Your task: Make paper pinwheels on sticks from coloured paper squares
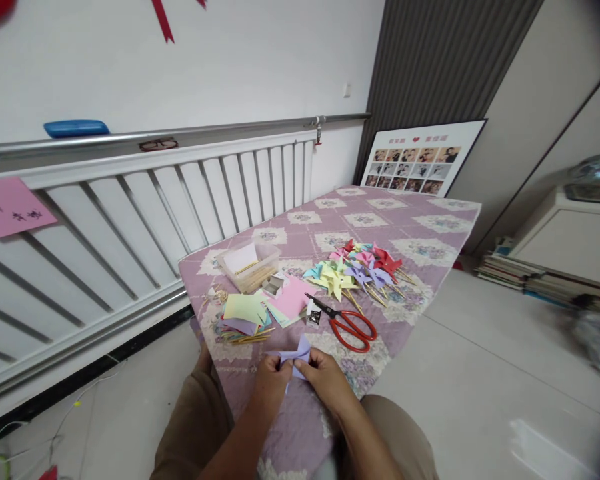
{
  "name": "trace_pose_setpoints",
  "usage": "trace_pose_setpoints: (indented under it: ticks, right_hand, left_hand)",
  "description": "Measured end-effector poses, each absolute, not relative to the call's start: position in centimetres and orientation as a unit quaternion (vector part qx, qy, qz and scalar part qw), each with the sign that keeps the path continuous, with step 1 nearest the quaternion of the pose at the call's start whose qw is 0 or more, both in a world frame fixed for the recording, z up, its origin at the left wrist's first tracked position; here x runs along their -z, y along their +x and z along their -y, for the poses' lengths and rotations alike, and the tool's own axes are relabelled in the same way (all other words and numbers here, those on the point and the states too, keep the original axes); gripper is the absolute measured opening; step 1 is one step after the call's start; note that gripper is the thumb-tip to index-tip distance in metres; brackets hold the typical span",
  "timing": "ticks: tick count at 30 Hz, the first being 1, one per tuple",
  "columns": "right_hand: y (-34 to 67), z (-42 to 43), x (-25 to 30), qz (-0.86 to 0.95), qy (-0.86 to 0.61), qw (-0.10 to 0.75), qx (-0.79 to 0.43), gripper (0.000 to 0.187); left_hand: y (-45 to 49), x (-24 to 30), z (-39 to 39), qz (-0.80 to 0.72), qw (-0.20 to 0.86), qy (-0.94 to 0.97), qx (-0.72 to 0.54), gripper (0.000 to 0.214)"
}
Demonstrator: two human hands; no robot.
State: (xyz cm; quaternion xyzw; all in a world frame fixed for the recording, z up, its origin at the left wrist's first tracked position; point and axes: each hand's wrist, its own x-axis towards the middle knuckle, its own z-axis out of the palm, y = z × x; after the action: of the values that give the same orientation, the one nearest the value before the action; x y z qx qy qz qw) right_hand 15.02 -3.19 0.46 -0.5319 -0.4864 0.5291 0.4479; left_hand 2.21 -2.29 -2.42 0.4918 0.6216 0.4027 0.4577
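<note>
Between my two hands is a lavender paper pinwheel [303, 348], its points sticking out above and to the left. My left hand [271, 377] pinches its left side, and my right hand [325, 375] grips its right side, thumbs close together at the centre. The fingertips behind the paper are hidden. Just beyond lie black scissors with red handles [353, 328] and a small white box with dark contents [313, 313]. Left of them are a stack of coloured paper squares [245, 308], pink paper [291, 297] and some thin wooden sticks [250, 336].
A heap of finished pinwheels on sticks [357, 270] lies farther back on the patterned tablecloth [300, 219]. A clear plastic box [253, 270] and an open small box [274, 285] stand at left. A white radiator [240, 190] runs along the left side; a photo board [420, 160] leans behind.
</note>
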Motion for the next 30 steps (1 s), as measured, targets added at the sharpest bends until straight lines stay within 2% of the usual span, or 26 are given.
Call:
trace_pose_setpoints:
  ticks: [6, 12, 30]
  right_hand:
    - [15.1, 3.1, -0.7, 0.496, -0.522, 0.443, -0.534, 0.017]
    - [15.3, 2.9, -0.4, 0.486, -0.505, 0.439, -0.563, 0.019]
    - [15.6, 2.4, 1.9, 0.49, -0.503, 0.445, -0.555, 0.025]
  left_hand:
    - [2.2, 3.4, 2.3, -0.63, 0.446, 0.48, -0.417, 0.014]
    - [2.5, 3.7, 2.2, -0.598, 0.482, 0.467, -0.437, 0.011]
    - [3.0, 4.7, 1.7, -0.622, 0.442, 0.482, -0.43, 0.007]
